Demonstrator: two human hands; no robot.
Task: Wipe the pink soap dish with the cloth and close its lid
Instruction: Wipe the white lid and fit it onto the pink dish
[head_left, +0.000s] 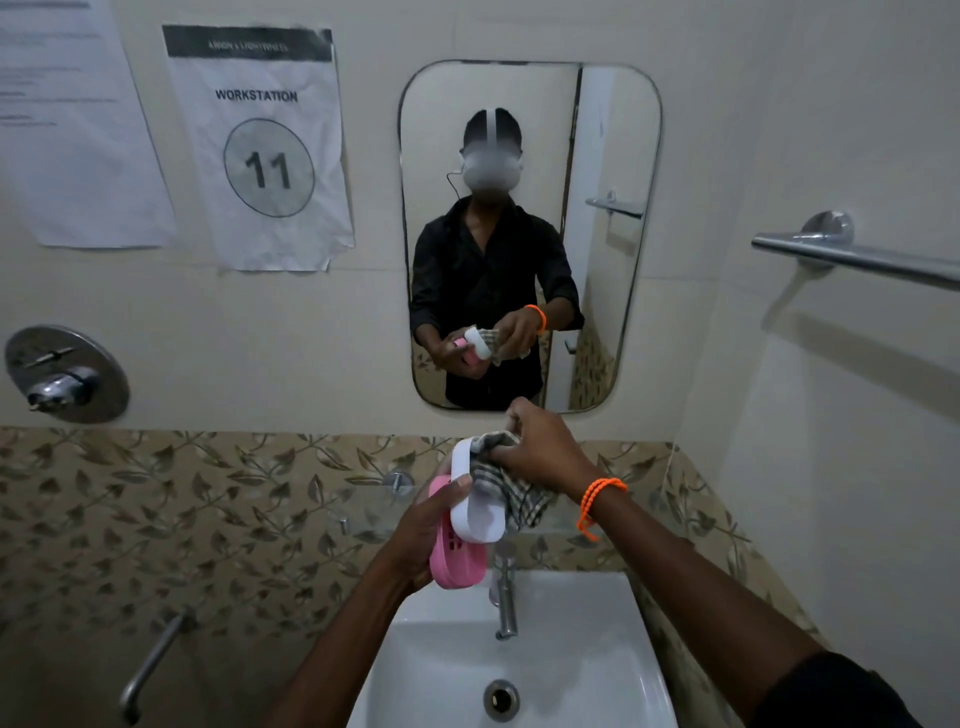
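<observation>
My left hand clasps the open soap dish; right hand clenches cloth; hard wiping could snap the lid.

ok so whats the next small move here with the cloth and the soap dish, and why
Probably keep rubbing the cloth around inside the white lid. The right hand has it bunched against the lid's inner side, the left hand holds the pink soap dish open over the sink, so wiping looks unfinished and closing seems premature.
</observation>
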